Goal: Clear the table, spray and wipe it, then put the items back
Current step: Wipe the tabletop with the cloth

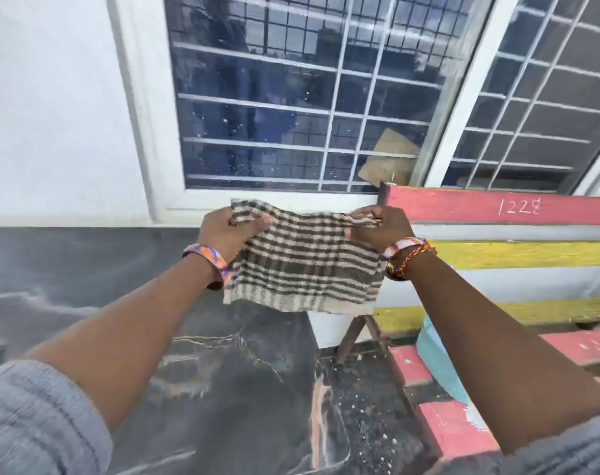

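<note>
While the left hand (228,228) pinches one top corner of the striped cloth (303,260), the right hand (382,228) grips the other. Cloth hangs spread between them, above the dark table (86,269)

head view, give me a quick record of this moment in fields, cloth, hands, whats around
cloth: striped brown and cream cloth, spread out in the air, lower edge hanging free
left hand: left hand grips the cloth's upper left corner
right hand: right hand grips the upper right corner
wrists: a coloured band on each wrist
below: dark stone surface with pale smears
right side: red and yellow painted bench, "1228" scratched on its top rail
behind: barred window in a white wall
</note>
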`<action>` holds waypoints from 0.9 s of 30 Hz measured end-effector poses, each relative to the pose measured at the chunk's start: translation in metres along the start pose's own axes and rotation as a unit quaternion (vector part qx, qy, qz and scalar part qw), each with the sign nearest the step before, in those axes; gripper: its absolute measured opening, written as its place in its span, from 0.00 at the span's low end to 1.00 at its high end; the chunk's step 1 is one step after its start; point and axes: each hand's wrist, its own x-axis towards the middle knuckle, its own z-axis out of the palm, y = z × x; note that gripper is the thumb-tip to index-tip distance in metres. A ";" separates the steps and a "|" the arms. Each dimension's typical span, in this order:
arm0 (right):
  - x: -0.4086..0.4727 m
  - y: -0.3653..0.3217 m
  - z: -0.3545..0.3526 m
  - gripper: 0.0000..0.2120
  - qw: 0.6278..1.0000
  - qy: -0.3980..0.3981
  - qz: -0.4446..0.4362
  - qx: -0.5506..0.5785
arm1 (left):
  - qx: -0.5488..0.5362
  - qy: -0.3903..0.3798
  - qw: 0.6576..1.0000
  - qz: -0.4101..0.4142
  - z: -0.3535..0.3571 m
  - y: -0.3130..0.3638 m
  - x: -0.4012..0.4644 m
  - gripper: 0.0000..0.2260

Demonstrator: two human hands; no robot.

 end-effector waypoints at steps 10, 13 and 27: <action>-0.024 -0.058 0.093 0.14 0.994 0.028 -0.089 -0.058 | 0.147 -0.058 0.987 0.016 -0.126 -0.027 0.000 0.08; -0.024 -0.064 0.107 0.14 0.995 0.018 -0.089 -0.048 | 0.138 -0.043 0.989 0.009 -0.142 -0.038 0.010 0.15; 0.065 -0.061 0.149 0.10 0.994 0.007 0.009 0.110 | -0.002 -0.098 0.995 0.016 -0.135 -0.027 0.079 0.05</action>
